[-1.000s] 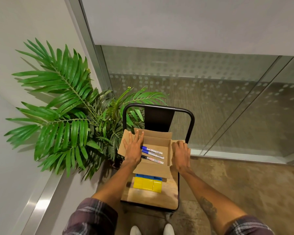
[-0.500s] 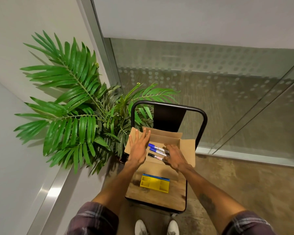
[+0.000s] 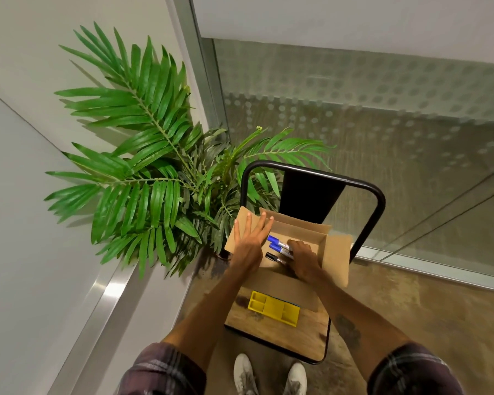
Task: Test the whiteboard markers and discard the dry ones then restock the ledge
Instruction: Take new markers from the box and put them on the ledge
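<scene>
An open cardboard box (image 3: 337, 255) stands on a chair seat (image 3: 280, 329). Inside lie three whiteboard markers: two with blue caps (image 3: 275, 243) and one with a black cap (image 3: 271, 256). My left hand (image 3: 250, 243) lies flat with straight fingers on the box's left flap, pressing it outward. My right hand (image 3: 303, 259) is inside the box, its fingers curled down over the markers' barrels; only the capped ends show. Whether the fingers have closed round a marker is hidden.
A yellow and blue tray-like eraser holder (image 3: 273, 307) lies on the wooden seat in front of the box. A large green palm plant (image 3: 151, 166) stands left of the chair. The black chair back (image 3: 311, 178) faces a frosted glass wall (image 3: 382, 109). A metal ledge (image 3: 109, 292) runs along the left wall.
My right hand left the box's right flap and went into the box onto the markers. My left hand has stayed on the left flap. The camera came closer.
</scene>
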Demonstrator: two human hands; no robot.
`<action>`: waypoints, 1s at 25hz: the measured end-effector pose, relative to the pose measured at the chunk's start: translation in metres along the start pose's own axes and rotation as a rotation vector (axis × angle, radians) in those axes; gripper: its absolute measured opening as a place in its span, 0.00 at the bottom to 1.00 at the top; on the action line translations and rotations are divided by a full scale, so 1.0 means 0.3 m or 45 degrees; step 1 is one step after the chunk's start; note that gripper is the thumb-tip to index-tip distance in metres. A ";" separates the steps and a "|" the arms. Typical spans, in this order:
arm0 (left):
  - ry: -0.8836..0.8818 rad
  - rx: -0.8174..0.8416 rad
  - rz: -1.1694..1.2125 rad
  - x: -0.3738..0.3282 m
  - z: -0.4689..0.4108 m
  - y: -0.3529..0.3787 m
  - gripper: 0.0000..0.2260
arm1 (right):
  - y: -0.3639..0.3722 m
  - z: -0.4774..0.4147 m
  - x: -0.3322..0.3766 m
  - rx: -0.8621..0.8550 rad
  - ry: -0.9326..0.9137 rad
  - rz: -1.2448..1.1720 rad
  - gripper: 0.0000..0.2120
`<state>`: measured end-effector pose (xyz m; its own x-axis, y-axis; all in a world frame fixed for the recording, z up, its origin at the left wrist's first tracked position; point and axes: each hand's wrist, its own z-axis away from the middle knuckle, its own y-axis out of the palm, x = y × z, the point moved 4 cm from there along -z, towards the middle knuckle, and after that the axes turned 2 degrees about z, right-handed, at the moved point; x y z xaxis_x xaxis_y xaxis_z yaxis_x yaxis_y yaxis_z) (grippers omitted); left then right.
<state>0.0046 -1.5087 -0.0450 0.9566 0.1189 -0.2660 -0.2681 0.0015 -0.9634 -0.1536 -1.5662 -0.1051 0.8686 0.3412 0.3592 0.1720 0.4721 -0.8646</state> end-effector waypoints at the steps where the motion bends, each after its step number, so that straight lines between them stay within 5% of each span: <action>1: -0.020 0.023 -0.001 0.000 -0.004 -0.003 0.49 | 0.005 -0.013 -0.002 0.007 0.009 0.023 0.24; 6: -0.072 0.085 0.013 -0.004 -0.004 -0.024 0.38 | 0.016 -0.048 -0.014 0.081 0.037 0.083 0.21; 25: -0.109 -0.014 0.084 -0.027 0.000 -0.042 0.34 | 0.059 -0.064 0.022 0.303 -0.127 0.302 0.11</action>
<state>0.0002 -1.5096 -0.0306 0.9236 0.2030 -0.3253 -0.3282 -0.0198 -0.9444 -0.1360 -1.5712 -0.1247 0.8198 0.5364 0.2007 -0.1527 0.5425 -0.8261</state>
